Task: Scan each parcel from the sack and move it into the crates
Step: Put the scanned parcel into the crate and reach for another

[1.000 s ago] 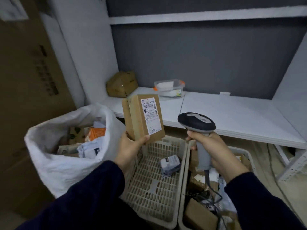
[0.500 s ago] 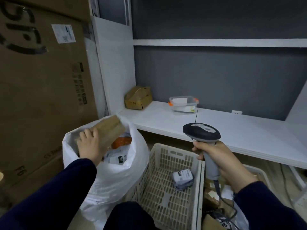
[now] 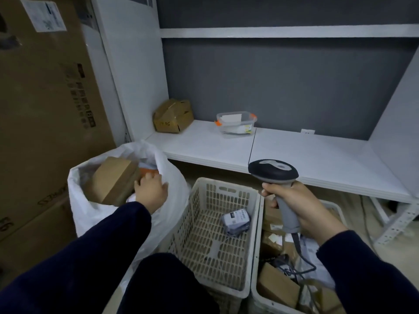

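Left hand [image 3: 151, 189]: reaching into the white sack [image 3: 86, 214] at left, beside a brown box [image 3: 113, 180]; grip cannot be told
Right hand [image 3: 301, 207]: grasping the scanner [image 3: 273, 171] above the right crate [image 3: 254, 286]
Grey parcel [image 3: 235, 220]: lying in the left crate [image 3: 226, 185]

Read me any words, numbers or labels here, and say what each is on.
Nothing reads clearly enough to quote.
Large cardboard box: white label and dark side print, both blurred.
Small cardboard box on the shelf: handwritten marks, illegible.
Grey parcel in the left crate: label too small.
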